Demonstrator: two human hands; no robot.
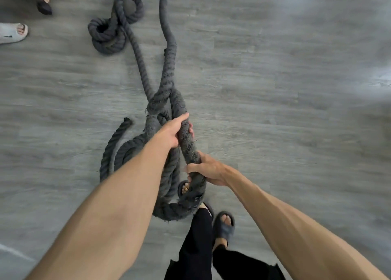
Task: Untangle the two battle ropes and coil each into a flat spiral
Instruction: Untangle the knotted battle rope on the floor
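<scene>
Two thick dark grey battle ropes lie tangled on the grey wood-look floor. A knot (161,108) sits mid-frame where the strands cross. My left hand (174,131) is shut on the frayed rope strand (188,144) just below the knot. Lower on that same strand, my right hand (208,169) grips it too. Below my hands a loose pile of loops (127,152) curls around my feet. One rope end (127,122) pokes out to the left. Further away, small loops (114,25) lie at the upper left, and two strands (169,46) run off the top edge.
My feet in dark slides (225,226) stand at the bottom centre, one partly under the rope pile. Another person's foot in a grey slide (12,33) and a second foot (43,0) are at the upper left. Bare floor (296,89) stretches to the right.
</scene>
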